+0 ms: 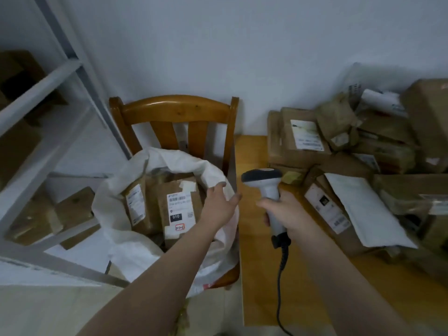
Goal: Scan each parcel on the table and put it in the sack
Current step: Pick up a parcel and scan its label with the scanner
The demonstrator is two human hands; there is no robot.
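A white woven sack (pixel 126 238) stands open on a wooden chair (pixel 174 110). Inside it lie brown parcels with white labels, one (pixel 179 207) face up in the middle and another (pixel 135 204) on edge at its left. My left hand (pixel 219 202) hovers over the sack's right rim, fingers relaxed and holding nothing. My right hand (pixel 286 214) grips the handle of a white and grey barcode scanner (pixel 266 187), its head pointing left above the table edge. A heap of brown parcels (pixel 303 139) and a white mailer (pixel 363 209) lies on the wooden table (pixel 257 275) at the right.
A grey metal shelf rack (pixel 48 83) with brown boxes stands at the left. The scanner's black cable (pixel 281 287) hangs down over the table front. A white wall is behind the chair and the parcel heap.
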